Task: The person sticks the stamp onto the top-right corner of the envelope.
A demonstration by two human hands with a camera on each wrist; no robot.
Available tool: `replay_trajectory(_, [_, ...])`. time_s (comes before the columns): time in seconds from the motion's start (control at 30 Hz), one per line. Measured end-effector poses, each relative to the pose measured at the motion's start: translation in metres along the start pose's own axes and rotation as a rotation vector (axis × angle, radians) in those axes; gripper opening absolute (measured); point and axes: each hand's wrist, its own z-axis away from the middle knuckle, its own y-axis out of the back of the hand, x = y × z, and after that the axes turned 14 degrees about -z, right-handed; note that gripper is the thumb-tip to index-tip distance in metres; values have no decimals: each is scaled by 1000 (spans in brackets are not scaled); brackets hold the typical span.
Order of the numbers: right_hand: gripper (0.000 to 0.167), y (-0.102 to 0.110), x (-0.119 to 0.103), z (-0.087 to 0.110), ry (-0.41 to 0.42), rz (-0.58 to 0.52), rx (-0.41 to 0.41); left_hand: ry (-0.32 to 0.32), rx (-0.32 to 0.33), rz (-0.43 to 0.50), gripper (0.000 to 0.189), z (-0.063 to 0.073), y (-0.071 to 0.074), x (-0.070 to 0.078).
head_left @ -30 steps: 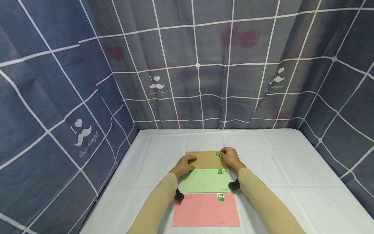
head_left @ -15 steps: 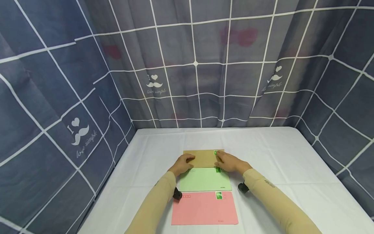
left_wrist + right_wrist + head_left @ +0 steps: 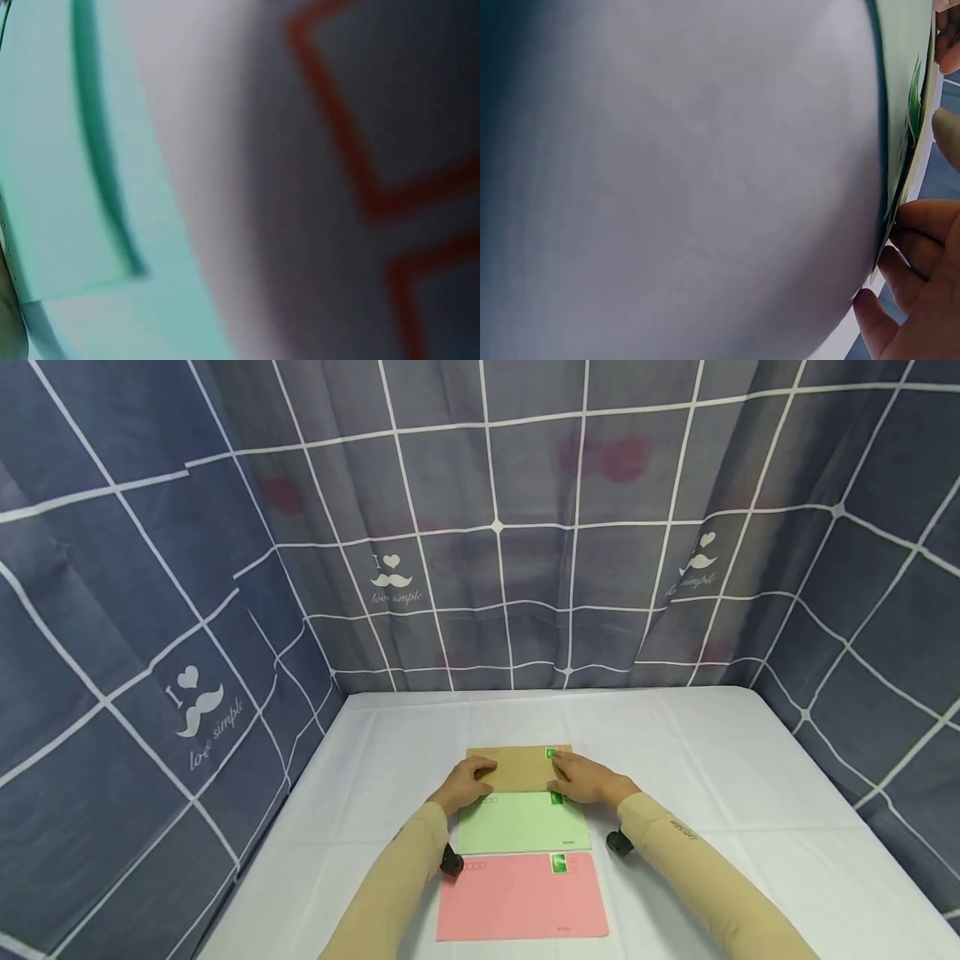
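Observation:
A brown envelope (image 3: 519,769) with a green stamp in its upper right corner lies farthest from me. My left hand (image 3: 462,783) rests on its left end, thumb and fingers apart. At its right end, my right hand (image 3: 588,778) touches the edge beside the stamp, thumb nearer me. The right wrist view shows the fingertips of that right hand (image 3: 930,277) against the envelope's edge, with the thumb apart from them. Just below lies a light green envelope (image 3: 521,827), its upper corners partly covered by my hands. Closest to me is a pink envelope (image 3: 521,902) with a green stamp.
All three envelopes form a column on a white-covered table (image 3: 675,735). Dark grid-patterned curtains (image 3: 450,568) enclose the back and both sides. A black wrist camera (image 3: 452,862) overhangs the pink envelope's upper left corner; another (image 3: 619,843) hangs right of the green envelope.
My right hand has moved from the brown envelope's upper right corner down to its right edge, and its forearm has swung outward. My left hand stays in place on the left end.

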Motion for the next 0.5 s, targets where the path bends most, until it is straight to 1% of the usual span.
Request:
replay_trajectory(0.17, [67, -1, -1, 1, -17, -6, -23, -8, -11, 6, 45, 2, -3, -3])
replay_trajectory(0.33, [63, -1, 0, -1, -5, 5, -12, -15, -6, 18, 45, 2, -4, -2])
replay_trajectory(0.5, [63, 2, 1, -3, -28, 18, -6, -19, 4, 2, 46, 0, -2, -1])
